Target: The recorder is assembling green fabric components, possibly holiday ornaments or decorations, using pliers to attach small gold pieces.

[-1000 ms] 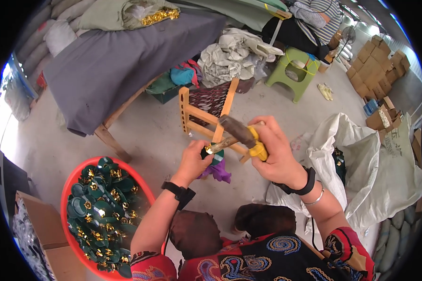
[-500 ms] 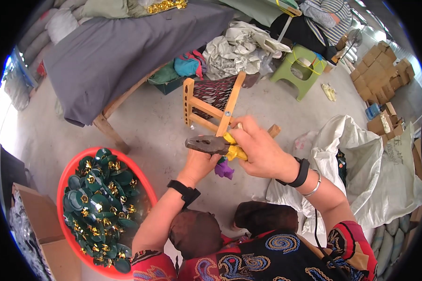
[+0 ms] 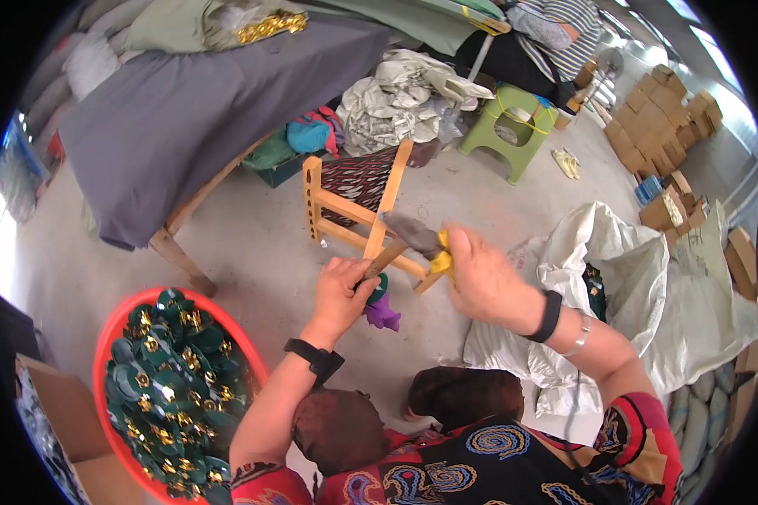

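Note:
My right hand (image 3: 493, 282) is closed round the yellow handles of a pair of pliers (image 3: 417, 234), whose dark jaws point up and left and look blurred. To its left, my left hand (image 3: 338, 295) has its fingers pinched at the lower end of a brown strip (image 3: 385, 259) that slants up toward the pliers. Just beneath these fingers show a dark green round piece (image 3: 379, 288) and a crumpled purple piece (image 3: 382, 313); how they join is hidden. Beyond both hands stands a small wooden folding stool (image 3: 358, 206) with a dark patterned seat.
At left, a red basin (image 3: 257, 353) holds many green discs with gold centres (image 3: 164, 387). A white woven sack (image 3: 602, 244) lies open at right. Farther off are a grey-covered table (image 3: 219, 118), a green plastic stool (image 3: 509, 126), cardboard boxes (image 3: 657, 118) and a person (image 3: 556, 38).
The pliers have moved up and right, away from my left hand, and tilted. The brown strip now shows between them. The whole scene has shifted somewhat to the left.

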Demonstrator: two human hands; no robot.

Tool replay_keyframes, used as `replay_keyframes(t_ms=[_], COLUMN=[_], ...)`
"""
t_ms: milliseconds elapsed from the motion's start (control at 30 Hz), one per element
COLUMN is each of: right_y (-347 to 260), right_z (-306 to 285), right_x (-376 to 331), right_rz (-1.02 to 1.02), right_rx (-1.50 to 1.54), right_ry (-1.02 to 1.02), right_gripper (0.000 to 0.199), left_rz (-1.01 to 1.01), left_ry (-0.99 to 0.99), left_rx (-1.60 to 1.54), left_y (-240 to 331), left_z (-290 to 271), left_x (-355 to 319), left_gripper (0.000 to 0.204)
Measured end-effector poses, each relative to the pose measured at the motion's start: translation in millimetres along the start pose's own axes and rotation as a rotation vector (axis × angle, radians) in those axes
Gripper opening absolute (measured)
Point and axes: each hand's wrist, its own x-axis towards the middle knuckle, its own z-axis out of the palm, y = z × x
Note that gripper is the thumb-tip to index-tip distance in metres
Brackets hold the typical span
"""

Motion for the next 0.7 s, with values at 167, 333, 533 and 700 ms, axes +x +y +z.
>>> replay_keyframes(t_ms=[167, 333, 533, 700], right_y=[-3.5, -23.2, -41.4, -7.7], right_z=[-20.2, 44.9, 48.9, 8.3], right_x=[-7.0, 2.5, -5.4, -42.5], right_rz=[0.153, -0.175, 0.035, 0.464], right_rx=[0.243, 0.61, 0.715, 1.071], right_ry=[0.052, 0.142, 0.305, 0.589], right_gripper=[0.042, 0.048, 0.041, 0.031], left_rz=[0.041, 0.012, -0.003, -0.104], left_ry=[-0.072, -0.11, -0.186, 0.027], left_rx=[0.092, 0.195, 0.253, 0.143], left_y=[2.2, 2.6, 18.1, 69.7], left_z=[-2.3, -8.2, -12.9, -46.3], left_x=[0.9, -16.0, -9.4, 17.5], left_gripper=[0.022, 0.024, 0.024, 0.027])
